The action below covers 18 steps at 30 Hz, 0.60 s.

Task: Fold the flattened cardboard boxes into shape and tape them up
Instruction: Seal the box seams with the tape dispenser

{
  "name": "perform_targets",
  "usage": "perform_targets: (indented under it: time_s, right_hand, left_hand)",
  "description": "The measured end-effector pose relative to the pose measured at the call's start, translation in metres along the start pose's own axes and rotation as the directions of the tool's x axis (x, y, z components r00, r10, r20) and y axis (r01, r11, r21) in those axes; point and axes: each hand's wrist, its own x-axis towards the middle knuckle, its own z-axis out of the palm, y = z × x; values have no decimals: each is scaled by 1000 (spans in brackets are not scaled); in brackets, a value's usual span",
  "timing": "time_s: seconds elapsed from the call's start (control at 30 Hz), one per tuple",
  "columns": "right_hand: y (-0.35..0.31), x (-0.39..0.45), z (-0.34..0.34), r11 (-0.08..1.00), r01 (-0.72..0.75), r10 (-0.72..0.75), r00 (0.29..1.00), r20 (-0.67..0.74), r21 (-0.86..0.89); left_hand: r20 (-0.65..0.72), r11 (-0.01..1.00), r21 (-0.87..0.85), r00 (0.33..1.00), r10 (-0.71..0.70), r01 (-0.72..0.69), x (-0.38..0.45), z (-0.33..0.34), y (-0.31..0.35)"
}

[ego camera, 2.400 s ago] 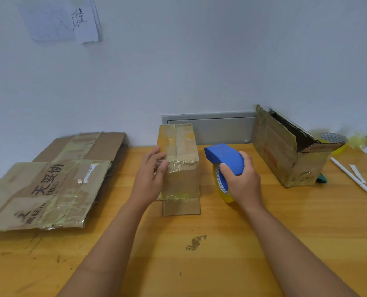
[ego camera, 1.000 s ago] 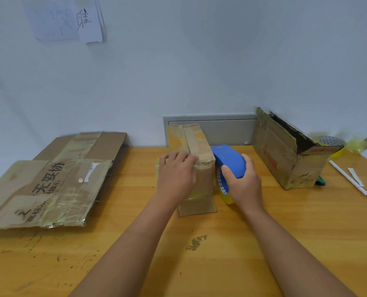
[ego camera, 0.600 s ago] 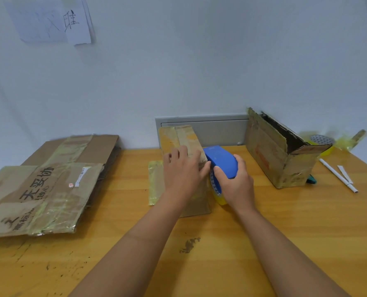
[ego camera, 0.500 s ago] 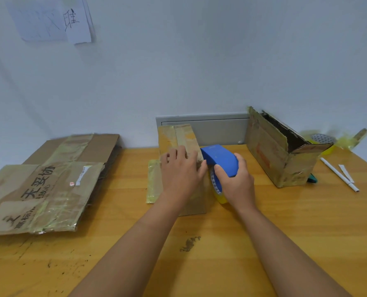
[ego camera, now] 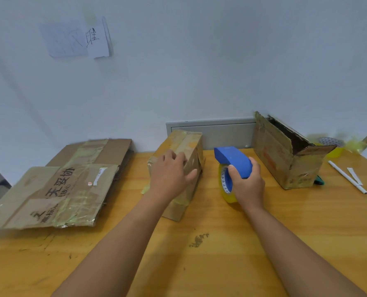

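Cardboard box (ego camera: 187, 153) is sitting under the left hand (ego camera: 169, 172), whose spread fingers are pressing its taped top; just right, the right hand (ego camera: 246, 182) is gripping the blue tape dispenser (ego camera: 232, 162). Uneven pressure risks tipping the box, wrinkling any tape.

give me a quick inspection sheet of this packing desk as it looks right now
surface: wooden table, scuffed, with a dark smudge near the middle
job's things: small taped box at centre; blue tape dispenser with a yellow roll beside it; flattened cardboard stack at left; open box lying on its side at right
clutter: white pens at the right edge; blurred yellow items behind the open box
hands: left hand rests with straight fingers on the small taped box; right hand grips the blue tape dispenser
cables: nothing seen
surroundings: pale wall with paper notes; grey panel at table level
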Motion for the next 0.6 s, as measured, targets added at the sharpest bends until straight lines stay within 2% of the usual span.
perform_targets:
  time_s: [0.13, 0.27, 0.37, 0.43, 0.5, 0.6]
  right_hand:
    - [-1, -3, -6, 1000, -12, 11, 1000, 9, 21]
    - [5, 1, -23, 1000, 13, -13, 999, -39, -13]
    - [10, 8, -28, 1000, -1, 0, 997, -78, 0]
    - [10, 9, -26, 1000, 0, -1, 996, -85, -3]
    - [10, 7, -21, 1000, 18, -19, 996, -86, -22]
    - [9, 6, -17, 999, 25, -28, 996, -84, -40]
  left_hand:
    - [-14, 991, 131, 1000, -7, 8, 5, 1, 14]
    - [-13, 998, 32, 998, 60, -60, 1, -1, -2]
    - [66, 992, 29, 990, 123, -125, 4, -14, -28]
    - [102, 993, 70, 991, 87, -95, 7, -20, -37]
    - [67, 992, 123, 997, 28, -36, 8, -16, -28]
    - [-11, 999, 39, 999, -31, 31, 6, 0, 11]
